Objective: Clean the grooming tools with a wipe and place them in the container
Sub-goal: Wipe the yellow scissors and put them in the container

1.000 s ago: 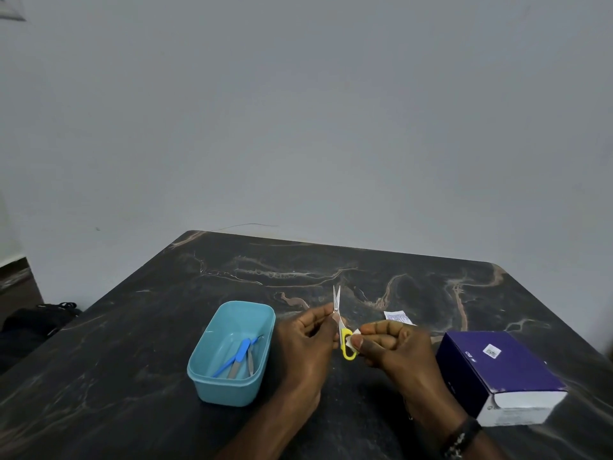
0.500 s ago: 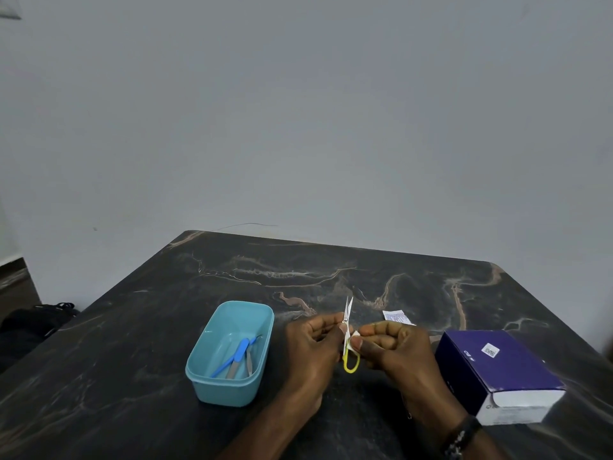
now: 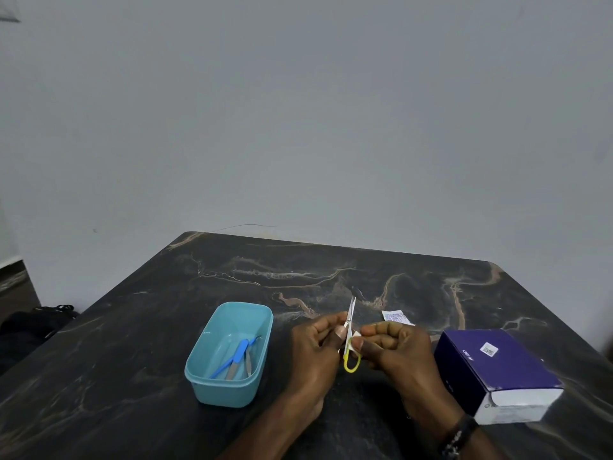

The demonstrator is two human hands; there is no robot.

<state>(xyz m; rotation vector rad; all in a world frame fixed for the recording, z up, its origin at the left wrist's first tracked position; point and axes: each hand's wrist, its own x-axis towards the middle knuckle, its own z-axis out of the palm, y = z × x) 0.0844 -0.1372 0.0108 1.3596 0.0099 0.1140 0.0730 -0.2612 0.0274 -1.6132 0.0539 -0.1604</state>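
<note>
Lower centre of frame: left hand is pinching the small yellow-handled metal scissors, blades pointing up; right hand is pinching a small white wipe against them. Risk: wipe sliding toward the tips (sharp) could nick fingers; a loosening pinch could be dropping them short of the light-blue plastic container, lower left.

Table is black marble-look with tan and white veins. Container is light teal, with blue-handled tools inside. Scissors have yellow loop handles and silver blades. Wipe is white, box is dark purple with a white end, wall plain grey.
</note>
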